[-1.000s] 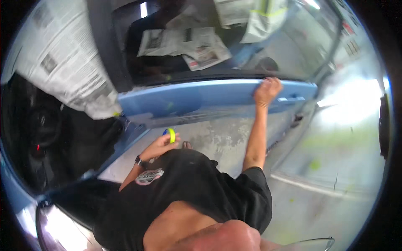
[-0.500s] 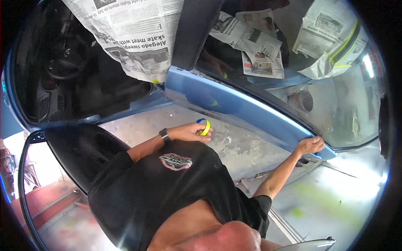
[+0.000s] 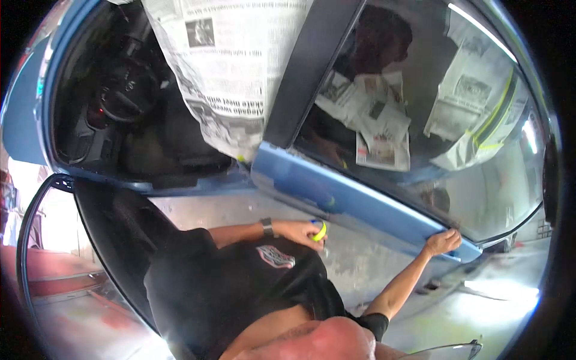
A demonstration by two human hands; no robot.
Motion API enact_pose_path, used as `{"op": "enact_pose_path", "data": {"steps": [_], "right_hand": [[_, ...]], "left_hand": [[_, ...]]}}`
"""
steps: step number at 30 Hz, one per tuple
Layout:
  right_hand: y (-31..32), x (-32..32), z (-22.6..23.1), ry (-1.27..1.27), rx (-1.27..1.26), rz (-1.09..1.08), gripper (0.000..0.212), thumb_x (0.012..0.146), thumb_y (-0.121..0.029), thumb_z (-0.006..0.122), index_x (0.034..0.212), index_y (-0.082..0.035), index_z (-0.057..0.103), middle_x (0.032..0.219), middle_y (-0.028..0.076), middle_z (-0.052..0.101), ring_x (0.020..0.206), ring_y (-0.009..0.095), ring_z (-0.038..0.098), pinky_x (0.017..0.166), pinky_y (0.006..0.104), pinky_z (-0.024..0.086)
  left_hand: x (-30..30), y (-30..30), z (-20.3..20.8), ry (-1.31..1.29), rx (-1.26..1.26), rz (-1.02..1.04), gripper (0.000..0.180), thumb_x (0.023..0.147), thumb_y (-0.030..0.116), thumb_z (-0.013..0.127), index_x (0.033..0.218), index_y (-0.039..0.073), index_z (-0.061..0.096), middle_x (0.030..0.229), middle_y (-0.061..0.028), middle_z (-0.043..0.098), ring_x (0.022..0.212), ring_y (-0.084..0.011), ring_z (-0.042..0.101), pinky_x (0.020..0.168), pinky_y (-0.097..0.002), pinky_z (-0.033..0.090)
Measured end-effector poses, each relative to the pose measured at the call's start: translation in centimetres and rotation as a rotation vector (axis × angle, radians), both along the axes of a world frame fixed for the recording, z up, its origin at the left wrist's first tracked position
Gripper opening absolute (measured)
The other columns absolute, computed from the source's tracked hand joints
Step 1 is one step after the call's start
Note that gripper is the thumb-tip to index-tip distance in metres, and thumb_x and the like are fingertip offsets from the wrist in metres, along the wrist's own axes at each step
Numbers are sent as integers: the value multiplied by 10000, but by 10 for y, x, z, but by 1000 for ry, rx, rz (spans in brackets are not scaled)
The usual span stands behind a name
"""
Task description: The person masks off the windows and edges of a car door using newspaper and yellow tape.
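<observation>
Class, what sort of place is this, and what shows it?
Probably a car paint workshop: newspaper hangs on the blue car, and the left hand holds what looks like a yellow tape roll.

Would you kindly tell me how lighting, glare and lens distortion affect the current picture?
Head view: fisheye curvature bends straight edges near the rim; head view: glare whitens a patch at lower right, while the car interior sits in deep shadow; head view: reflections cloud the side window, and small print on the newspaper is blurred.
</observation>
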State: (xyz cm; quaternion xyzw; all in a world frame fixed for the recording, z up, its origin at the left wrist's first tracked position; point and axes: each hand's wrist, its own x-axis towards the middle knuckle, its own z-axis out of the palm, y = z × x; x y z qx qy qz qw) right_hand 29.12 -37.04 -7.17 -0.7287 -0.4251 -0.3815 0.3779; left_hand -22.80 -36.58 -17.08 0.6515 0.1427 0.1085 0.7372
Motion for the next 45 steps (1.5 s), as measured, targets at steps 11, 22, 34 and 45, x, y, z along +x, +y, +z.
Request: {"op": "enact_pose_path", "data": {"steps": [11, 22, 34, 45], "right_hand": [[82, 0, 5, -83, 198, 209, 251, 998, -212, 562, 928, 21, 622, 1030, 246, 605, 985, 435, 549, 869, 533, 421], [112, -3, 13, 21, 229, 337, 204, 918, -215, 642, 856, -26, 599, 996, 186, 579, 964, 409, 546, 863, 513, 409], [154, -2, 18, -8, 205, 356, 204, 927, -207, 657, 873, -18, 599, 1019, 207, 598, 980, 417, 561, 837, 526, 444], [182, -1, 11, -12, 229, 428, 193, 921, -204, 663, 874, -32, 587, 1009, 191, 573, 963, 408, 545, 822, 525, 438]], "left_hand": [[141, 36, 132, -109, 342, -92, 871, 982, 438, 710, 1556, -72, 298, 1123, -80, 683, 978, -143, 657, 926, -319, 519], [219, 18, 143, -15, 260, -21, 884, 966, 279, 742, 1620, 12, 211, 1245, -124, 689, 1152, -187, 646, 1015, -366, 498], [194, -7, 119, 7, 279, 148, 913, 985, 372, 721, 1606, -50, 201, 1144, -79, 706, 993, -122, 651, 921, -303, 514], [199, -17, 102, 7, 281, 213, 880, 984, 396, 718, 1589, -43, 253, 1104, -73, 701, 960, -120, 646, 891, -318, 520]]}}
